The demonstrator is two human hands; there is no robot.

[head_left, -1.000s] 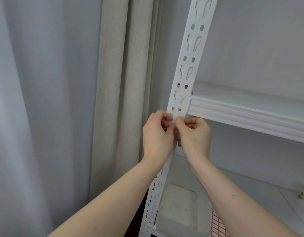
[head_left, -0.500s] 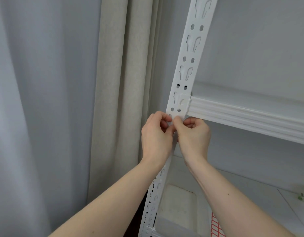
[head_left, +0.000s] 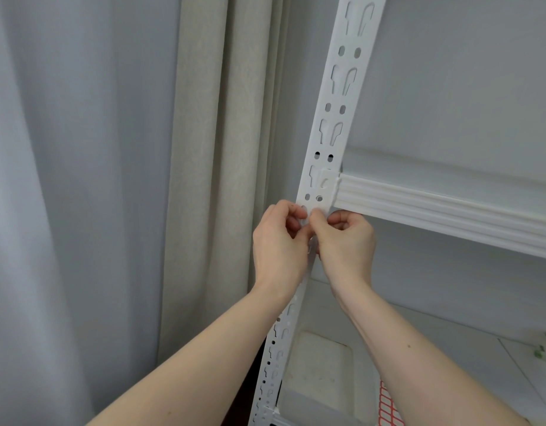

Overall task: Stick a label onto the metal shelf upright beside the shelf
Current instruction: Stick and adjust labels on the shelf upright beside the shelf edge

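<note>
- My left hand point(head_left: 281, 241) and right hand point(head_left: 345, 241) meet on the front of the white metal upright point(head_left: 330, 118), just below where the shelf beam point(head_left: 450, 207) joins it.
- Both grips are curled, thumbs and fingertips pinched together at one spot against the upright. I take it the label is between them, but it is too small and too hidden to make out.
- Risk: the upright is punched with slots and holes here, so the label could bridge an opening and stick poorly.
- Risk: it could cling to my fingertips, fold on itself, or go on crooked.
</note>
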